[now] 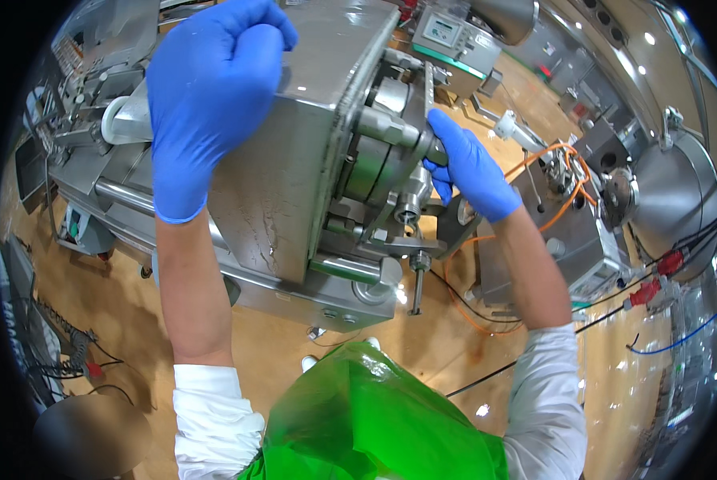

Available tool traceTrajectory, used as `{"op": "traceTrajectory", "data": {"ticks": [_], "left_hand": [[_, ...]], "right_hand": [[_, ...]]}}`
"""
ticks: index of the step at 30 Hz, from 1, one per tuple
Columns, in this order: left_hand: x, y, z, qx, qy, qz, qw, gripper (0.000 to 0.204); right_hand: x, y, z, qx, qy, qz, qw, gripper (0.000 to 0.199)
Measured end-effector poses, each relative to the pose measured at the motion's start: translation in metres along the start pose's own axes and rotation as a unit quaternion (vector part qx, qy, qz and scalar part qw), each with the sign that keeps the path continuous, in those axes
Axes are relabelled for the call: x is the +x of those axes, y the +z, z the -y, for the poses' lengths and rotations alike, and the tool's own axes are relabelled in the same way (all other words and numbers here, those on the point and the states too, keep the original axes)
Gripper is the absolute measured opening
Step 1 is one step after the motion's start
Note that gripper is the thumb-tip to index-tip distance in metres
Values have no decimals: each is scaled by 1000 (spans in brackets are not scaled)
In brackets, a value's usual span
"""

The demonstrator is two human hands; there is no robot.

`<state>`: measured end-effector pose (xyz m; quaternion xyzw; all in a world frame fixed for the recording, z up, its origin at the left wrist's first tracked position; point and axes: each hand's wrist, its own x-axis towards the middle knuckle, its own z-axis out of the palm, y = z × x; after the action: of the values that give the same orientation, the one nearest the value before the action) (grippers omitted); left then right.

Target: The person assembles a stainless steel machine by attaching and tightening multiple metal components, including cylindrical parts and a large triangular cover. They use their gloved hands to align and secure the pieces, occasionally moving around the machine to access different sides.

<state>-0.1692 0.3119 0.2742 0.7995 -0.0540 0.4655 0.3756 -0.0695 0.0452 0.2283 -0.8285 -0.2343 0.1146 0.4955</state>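
My left hand (214, 100), in a blue glove, is closed with its fingers curled, over the top left of a wet steel machine housing (270, 188). Whatever those fingers hold, if anything, is hidden beneath them. On the housing's right side my right hand (472, 172), gloved in blue too, curls around the dark end of a metal rod (432, 148). Its fingertips are partly out of sight behind the metal. Around that hand are steel brackets and cylinders, with a round fitting (413, 196) just below and a T-shaped screw handle (418, 288) hanging lower down.
A thick steel bar (350, 268) juts out near the housing's lower edge. To the right stand a steel cabinet (526, 264), an orange cable (550, 152) and a large metal cone (682, 180). A grey control box (450, 40) sits behind. Black cables (70, 360) lie at left.
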Motion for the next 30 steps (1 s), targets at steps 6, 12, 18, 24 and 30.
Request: {"op": "traceTrajectory", "data": {"ticks": [6, 12, 18, 24, 30], "left_hand": [[0, -3, 3, -18, 6, -3, 1000, 26], [-1, 1, -5, -17, 4, 1, 1000, 27], [0, -3, 4, -30, 1, 10, 999, 27], [3, 2, 8, -40, 15, 25, 999, 28], [5, -5, 24, -37, 42, 29, 998, 29]], "right_hand": [[-6, 2, 2, -389, -339, -177, 838, 48], [5, 0, -11, -210, -215, -109, 948, 43], [0, 1, -2, -289, -308, -178, 889, 43], [7, 5, -17, -374, -393, -222, 810, 29], [-10, 19, -32, -81, -219, -152, 960, 29]]}}
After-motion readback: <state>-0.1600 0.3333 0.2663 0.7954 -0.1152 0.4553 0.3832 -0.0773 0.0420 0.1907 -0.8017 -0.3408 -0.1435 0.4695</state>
